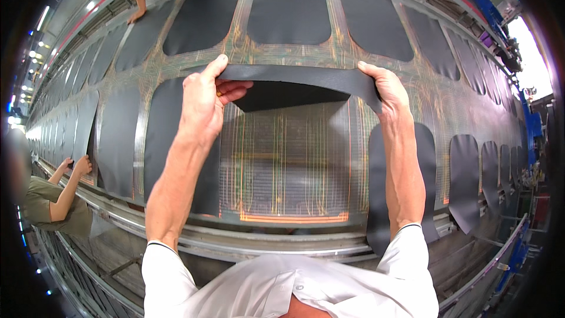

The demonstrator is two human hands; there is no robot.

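Both the left hand [203, 103] and the right hand [385, 88] pinch the thin black flexible rubber sheet [294, 85] with closed fingers, so it is best to keep it taut and level over the long wire-covered desk [288, 159]

No packages, labels, signs or screens in view, only unmarked work surfaces

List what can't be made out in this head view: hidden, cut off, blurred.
- Black sheet: near part is folded under, out of sight; its full outline can't be told.
- Left hand: fingertips tucked behind the sheet.
- Right hand: fingers behind the sheet edge.
- Grid table: far ends bent and blurred by the fisheye rim.
- Co-worker's hand at top: the arm runs off the frame edge.
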